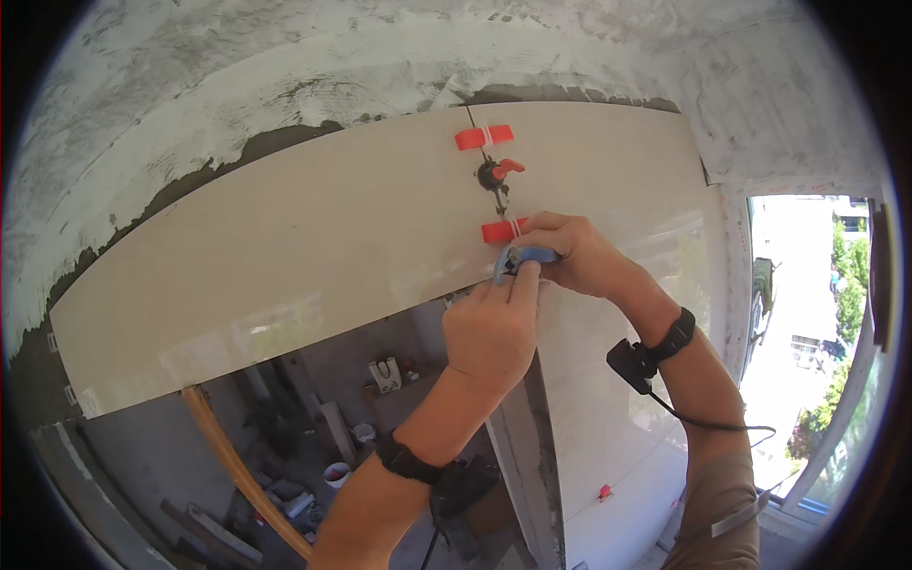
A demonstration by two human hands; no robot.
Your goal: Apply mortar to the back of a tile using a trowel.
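Up at the lower end of a tile joint, my left hand [494, 328] and my right hand [581, 255] meet with their fingers closed around a small blue curved tool [538, 254]. Its exact kind is partly hidden by my fingers. Just above it, a red levelling wedge [498, 232] sits across the joint in a white clip, close to my right fingers. Higher on the same joint are a black round levelling device with a red lever [491, 175] and another red wedge [483, 138]. The large beige wall tile [285, 256] spans left of the joint.
An opening lies below the tile, with a wooden post [233, 456] at its left and buckets [336, 474] and materials behind. Rough grey plaster [380, 47] runs above. A bright window [807, 323] is at right. Black straps with devices [635, 366] ride on my wrists, a cable trailing.
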